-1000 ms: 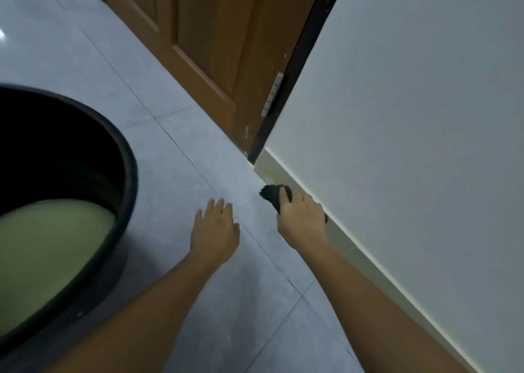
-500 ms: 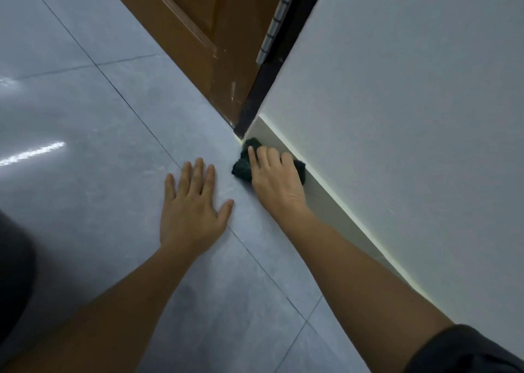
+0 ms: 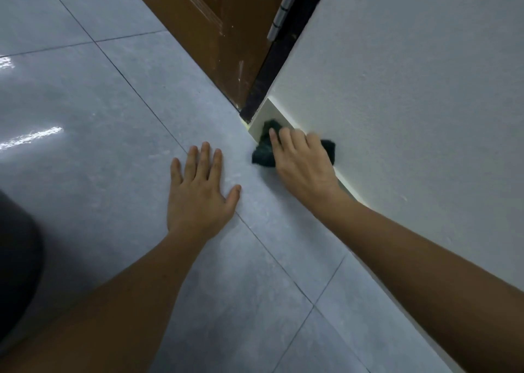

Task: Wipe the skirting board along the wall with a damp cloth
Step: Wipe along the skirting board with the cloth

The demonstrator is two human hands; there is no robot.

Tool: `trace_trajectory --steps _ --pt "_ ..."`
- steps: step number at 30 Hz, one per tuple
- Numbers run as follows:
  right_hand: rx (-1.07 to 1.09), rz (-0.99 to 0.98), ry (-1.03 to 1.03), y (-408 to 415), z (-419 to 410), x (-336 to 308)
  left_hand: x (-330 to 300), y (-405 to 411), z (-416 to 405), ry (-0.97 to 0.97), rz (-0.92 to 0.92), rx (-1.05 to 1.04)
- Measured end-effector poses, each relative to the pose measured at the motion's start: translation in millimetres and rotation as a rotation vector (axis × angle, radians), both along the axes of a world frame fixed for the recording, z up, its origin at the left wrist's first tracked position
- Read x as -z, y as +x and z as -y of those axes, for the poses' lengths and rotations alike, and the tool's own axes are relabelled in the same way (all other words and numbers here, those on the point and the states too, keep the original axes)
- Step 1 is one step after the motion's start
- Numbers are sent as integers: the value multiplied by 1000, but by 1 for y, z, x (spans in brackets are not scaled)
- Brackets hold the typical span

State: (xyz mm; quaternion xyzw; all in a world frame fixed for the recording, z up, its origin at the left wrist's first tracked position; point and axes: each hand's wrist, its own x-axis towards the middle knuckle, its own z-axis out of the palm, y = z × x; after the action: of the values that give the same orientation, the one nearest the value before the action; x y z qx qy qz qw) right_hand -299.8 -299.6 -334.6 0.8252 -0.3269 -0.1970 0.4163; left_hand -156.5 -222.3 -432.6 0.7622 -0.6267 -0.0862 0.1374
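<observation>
My right hand (image 3: 303, 162) presses dark cloth (image 3: 265, 152) flat against skirting board (image 3: 265, 114) beside door frame (image 3: 259, 97); left hand (image 3: 198, 194) spread empty on floor (image 3: 113, 117) nearby; no writing visible.

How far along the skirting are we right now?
Nothing looks finished yet. In hand: right hand presses the dark cloth on the skirting board at its end by the door frame; left hand braces on the floor. Left: the board's run back along the wall.

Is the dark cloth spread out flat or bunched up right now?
Bunched up. The dark cloth sits as a crumpled wad under the right hand, pressed against the skirting board, with lumpy ends poking out either side of the fingers.
</observation>
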Motion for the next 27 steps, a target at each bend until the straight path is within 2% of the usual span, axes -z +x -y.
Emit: trace_trajectory --steps 2,5,9,12,15,18,20,22,24,27 --pt "-24 32 -16 18 9 1 0 0 -1 7 -8 0" --pt "-54 -115 6 18 4 19 2 2 -3 9 -3 -2" --pt "16 -215 155 -19 -23 24 3 2 -4 9 12 16" --pt "-16 -279 95 -26 -16 5 0 0 1 2 -21 -1" --pt "9 -124 51 1 8 -4 -1 -4 3 3 -28 15" --pt "82 -125 73 32 10 14 2 -2 -4 2 -22 1" --pt "120 -150 90 29 5 26 1 -2 -4 -1 -22 6" --pt "138 -89 109 10 -3 28 0 -3 -1 -9 -28 23" --pt "135 -150 162 -13 -20 27 1 -1 -1 -7 -25 26" --pt "81 -378 218 -51 -42 17 4 2 -5 25 -12 13"
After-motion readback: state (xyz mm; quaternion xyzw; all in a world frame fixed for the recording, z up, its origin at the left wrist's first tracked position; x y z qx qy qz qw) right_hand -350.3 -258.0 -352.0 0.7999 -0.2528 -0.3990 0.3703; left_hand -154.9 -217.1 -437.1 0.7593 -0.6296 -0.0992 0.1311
